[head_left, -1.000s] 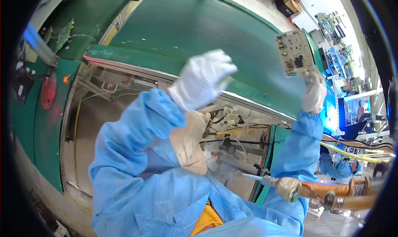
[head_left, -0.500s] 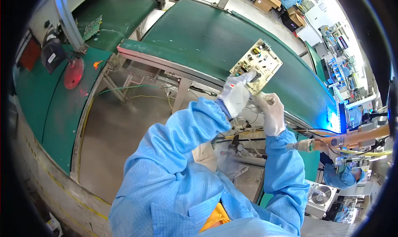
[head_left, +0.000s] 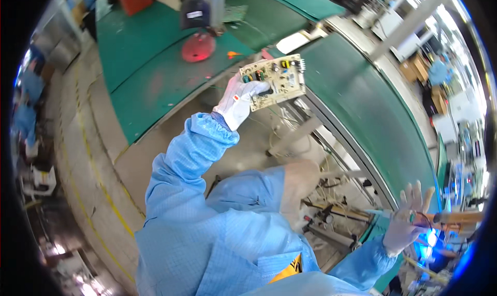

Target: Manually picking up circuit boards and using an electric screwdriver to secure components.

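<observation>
A cream circuit board [head_left: 288,81] studded with coils, dark capacitors and other parts is in my white-gloved left hand [head_left: 235,102]. The thumb presses on its face while the other fingers are mostly hidden by the board. My gloved right hand [head_left: 406,221] is far off to the lower right, its fingers spread and no held thing visible. Beside that hand is a tan tube [head_left: 461,217], with a dark cable curving close to the fingers. I cannot tell whether they touch.
A green conveyor belt [head_left: 357,94] runs along the right. On the green table [head_left: 140,83] at the far left stands a black scanner-like device [head_left: 195,11] above a red-lit disc [head_left: 198,47]. Another green board [head_left: 235,13] lies behind it. Cables and metal bars sit below the belt.
The view has turned left. My left hand has carried the circuit board away from the belt toward the scanner side. My right hand has parted from it, moved right and spread its fingers.
</observation>
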Motion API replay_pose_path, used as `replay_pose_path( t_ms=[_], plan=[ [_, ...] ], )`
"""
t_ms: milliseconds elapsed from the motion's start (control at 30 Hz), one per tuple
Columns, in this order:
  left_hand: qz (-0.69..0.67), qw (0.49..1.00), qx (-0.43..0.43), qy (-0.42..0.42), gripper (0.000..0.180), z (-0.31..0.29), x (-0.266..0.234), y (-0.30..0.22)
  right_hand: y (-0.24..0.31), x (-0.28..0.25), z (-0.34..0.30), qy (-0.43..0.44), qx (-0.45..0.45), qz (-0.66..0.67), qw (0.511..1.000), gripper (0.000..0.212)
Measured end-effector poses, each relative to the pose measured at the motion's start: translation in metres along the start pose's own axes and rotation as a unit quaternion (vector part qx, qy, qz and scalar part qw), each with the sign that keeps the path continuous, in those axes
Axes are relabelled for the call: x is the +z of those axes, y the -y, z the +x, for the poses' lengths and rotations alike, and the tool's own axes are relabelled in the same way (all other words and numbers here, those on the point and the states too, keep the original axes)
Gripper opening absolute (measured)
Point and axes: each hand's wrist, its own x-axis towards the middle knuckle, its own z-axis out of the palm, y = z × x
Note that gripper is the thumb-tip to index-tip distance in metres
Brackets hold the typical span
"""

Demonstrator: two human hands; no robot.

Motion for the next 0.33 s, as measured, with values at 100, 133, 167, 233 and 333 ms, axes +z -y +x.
replay_pose_path(
  t_ms=[100, 133, 167, 233, 333],
  plan=[
    [-0.351, 0.902, -0.172, -0.185, 0.044, -0.006, -0.039, -0.010, 0.002, 0.038, 0.007, -0.140, 0.041, -0.025, 0.989, 0.072],
    [-0.373, 0.887, -0.161, -0.221, 0.036, -0.009, -0.052, -0.003, 0.003, 0.051, 0.014, -0.222, 0.053, -0.023, 0.973, 0.058],
    [-0.366, 0.887, -0.155, -0.233, 0.036, -0.015, -0.064, 0.004, 0.002, 0.052, 0.019, -0.210, 0.052, -0.014, 0.976, 0.058],
    [-0.297, 0.901, -0.179, -0.260, 0.031, -0.019, -0.086, 0.015, 0.001, 0.053, 0.025, -0.237, 0.059, 0.000, 0.970, 0.053],
    [-0.310, 0.892, -0.166, -0.285, 0.033, -0.026, -0.105, 0.011, -0.010, 0.051, 0.032, -0.215, 0.044, 0.020, 0.975, 0.054]
  ],
)
